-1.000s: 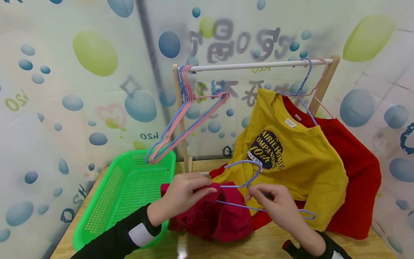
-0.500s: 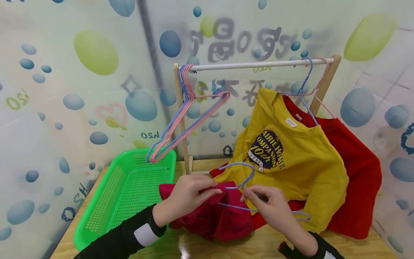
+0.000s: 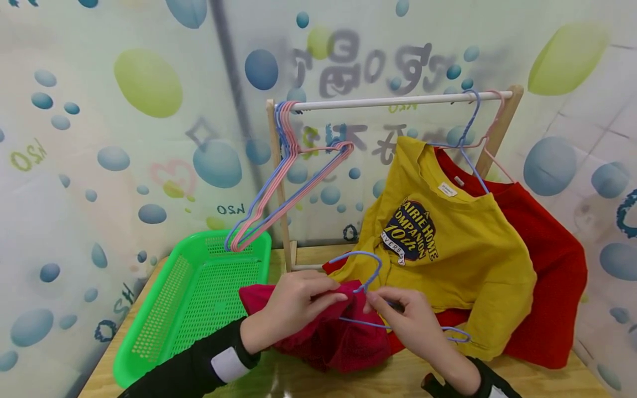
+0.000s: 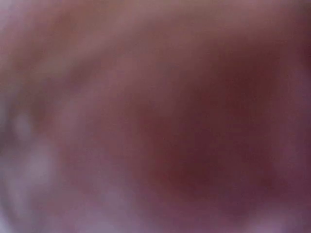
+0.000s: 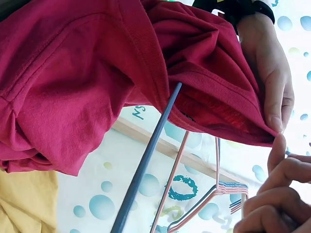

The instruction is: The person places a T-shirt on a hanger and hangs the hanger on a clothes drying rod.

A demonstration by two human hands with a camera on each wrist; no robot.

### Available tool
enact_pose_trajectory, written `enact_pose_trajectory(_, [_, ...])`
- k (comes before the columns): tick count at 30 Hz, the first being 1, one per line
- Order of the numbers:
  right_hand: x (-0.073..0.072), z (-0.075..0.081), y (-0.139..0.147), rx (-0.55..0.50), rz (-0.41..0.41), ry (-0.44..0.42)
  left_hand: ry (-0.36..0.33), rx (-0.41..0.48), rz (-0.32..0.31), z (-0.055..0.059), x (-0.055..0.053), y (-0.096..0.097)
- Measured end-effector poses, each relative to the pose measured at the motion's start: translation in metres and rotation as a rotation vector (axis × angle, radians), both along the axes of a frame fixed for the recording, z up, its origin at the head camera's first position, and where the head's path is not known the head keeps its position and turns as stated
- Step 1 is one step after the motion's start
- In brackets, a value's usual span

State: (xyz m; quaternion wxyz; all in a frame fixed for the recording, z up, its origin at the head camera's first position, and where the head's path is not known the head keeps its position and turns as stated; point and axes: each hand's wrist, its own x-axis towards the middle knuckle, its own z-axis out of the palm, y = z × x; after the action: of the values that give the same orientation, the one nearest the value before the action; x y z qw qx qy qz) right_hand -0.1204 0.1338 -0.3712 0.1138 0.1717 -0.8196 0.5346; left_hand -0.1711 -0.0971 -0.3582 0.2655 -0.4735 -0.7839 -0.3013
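Observation:
My left hand [image 3: 298, 309] pinches the neckline of a crimson shirt [image 3: 338, 345], bunched low over the table in front of the rack. A blue hanger [image 3: 376, 265] is held by my right hand [image 3: 410, 318] just below its hook. One arm of the hanger runs into the shirt's neck opening; its other looped end sticks out to the right, past my right hand. In the right wrist view the hanger's bar [image 5: 146, 162] enters the ribbed collar [image 5: 214, 85], and my left hand [image 5: 272, 73] grips the collar's edge. The left wrist view is a dark reddish blur.
A rack with a white rail [image 3: 378, 101] stands behind. Several pink and blue hangers [image 3: 286, 160] hang at its left end. A yellow shirt [image 3: 463, 243] and a red shirt [image 3: 552, 265] hang at the right. On the table's left lies a green basket [image 3: 149, 298].
My right hand has moved left with the blue hanger, bringing its hook closer to my left hand and its arm further into the crimson shirt's neck. The left hand has shifted slightly right.

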Motion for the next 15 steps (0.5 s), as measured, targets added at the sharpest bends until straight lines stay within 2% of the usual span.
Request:
enact_pose_trajectory(5, [-0.001,-0.001,-0.001,-0.01,-0.002,-0.031,-0.018,0.002,0.003,0.002,0.001,0.001])
enact_pose_trajectory(7, [0.0,-0.002,-0.001,-0.005,-0.034,0.027,-0.019,0.005,0.008,0.003,0.0,0.0])
enact_pose_trajectory(9, [0.0,-0.005,-0.002,-0.002,-0.105,0.156,-0.021,0.023,0.023,0.005,-0.002,-0.002])
enact_pose_trajectory(11, [-0.001,-0.009,-0.003,-0.027,-0.198,0.336,-0.035,0.058,0.043,0.008,-0.004,-0.006])
enact_pose_trajectory(13, [-0.002,-0.015,-0.003,-0.107,-0.272,0.506,-0.05,0.105,0.069,0.012,-0.007,-0.01])
enact_pose_trajectory(15, [-0.002,-0.023,-0.004,-0.212,-0.271,0.633,-0.063,0.158,0.091,0.017,-0.01,-0.014])
